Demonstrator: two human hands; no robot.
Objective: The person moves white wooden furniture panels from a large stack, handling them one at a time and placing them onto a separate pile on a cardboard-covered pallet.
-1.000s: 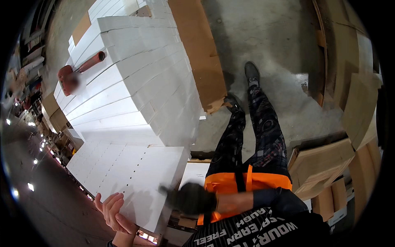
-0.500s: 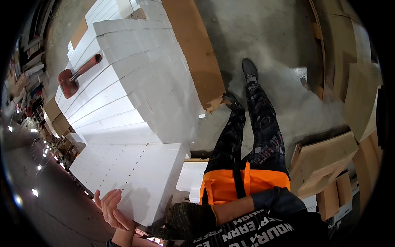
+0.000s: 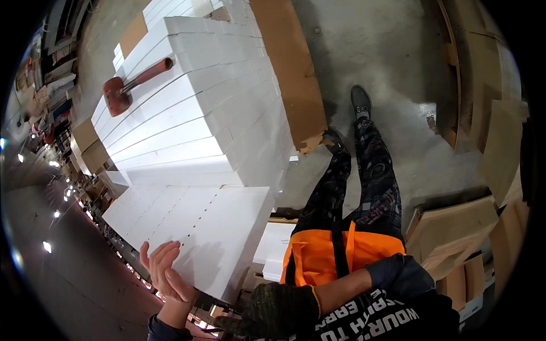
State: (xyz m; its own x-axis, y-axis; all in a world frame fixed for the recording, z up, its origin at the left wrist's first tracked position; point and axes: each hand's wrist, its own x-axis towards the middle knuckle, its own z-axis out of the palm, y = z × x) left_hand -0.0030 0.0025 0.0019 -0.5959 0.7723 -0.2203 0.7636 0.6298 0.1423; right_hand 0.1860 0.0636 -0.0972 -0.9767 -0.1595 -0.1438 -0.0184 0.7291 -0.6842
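My left hand (image 3: 168, 273) is bare and reaches up over the near end of a white board stack (image 3: 227, 221) with a row of small holes. Its fingers are stretched out and hold nothing. Beside it, by the lower corner of that stack, is my right hand (image 3: 278, 311) in a dark knitted glove. The gloved fingers point left and are too dark to make out clearly. A red-headed mallet (image 3: 117, 96) with a red grip lies on a taller pile of white boards (image 3: 187, 113), away from both hands.
A brown cardboard sheet (image 3: 290, 74) runs along the right side of the tall pile. Concrete floor (image 3: 392, 57) lies beyond my feet. Cardboard boxes (image 3: 452, 233) stand at the right, and an orange apron (image 3: 318, 256) hangs at my waist.
The view has shifted, so the boards and mallet sit further right and slightly higher. My left hand stays fingers-out beside the stack; the gloved hand remains near its lower corner.
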